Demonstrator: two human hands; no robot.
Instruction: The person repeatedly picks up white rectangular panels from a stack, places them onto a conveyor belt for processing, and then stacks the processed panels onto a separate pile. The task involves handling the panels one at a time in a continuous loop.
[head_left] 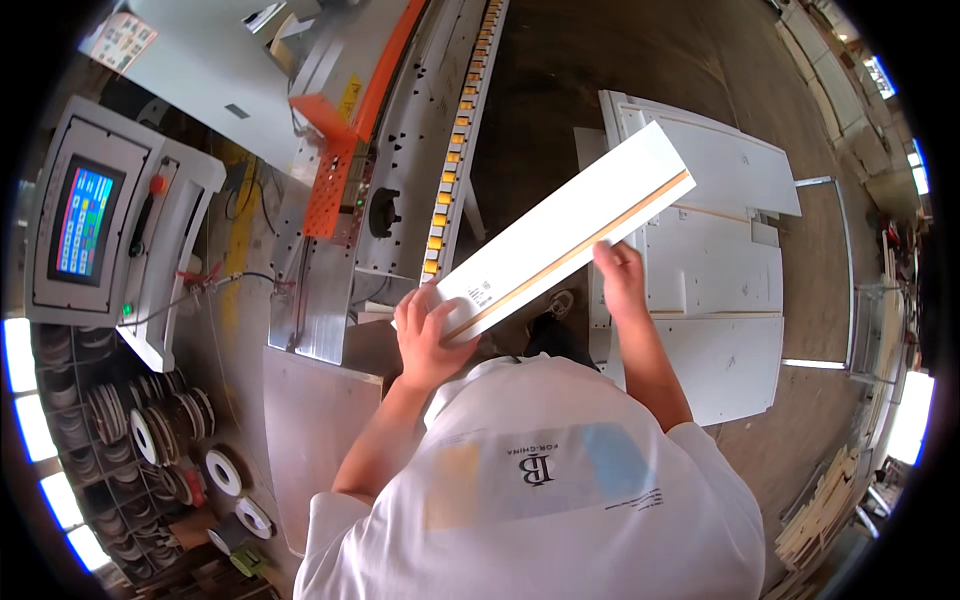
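Observation:
A long, narrow white board [560,225] is held up at a slant in front of my chest, its far end raised toward the upper right. Along its near side runs a brown, unfinished-looking strip, and dark print marks the face close to the lower left end. My left hand [432,340] grips that lower left end, fingers spread over the face. Farther up, my right hand [622,277] holds the near long edge with its fingers curled; part of its grip is hidden. The board hangs between a roller track [447,178] on the left and white panels [715,265] on the right.
At left stand a machine with an orange guard [328,185], a control panel [88,220] with a lit screen, and a metal cabinet [322,430]. Edging rolls [224,472] lie lower left. A metal frame [848,280] stands beyond the panels; wood strips [820,510] lie lower right.

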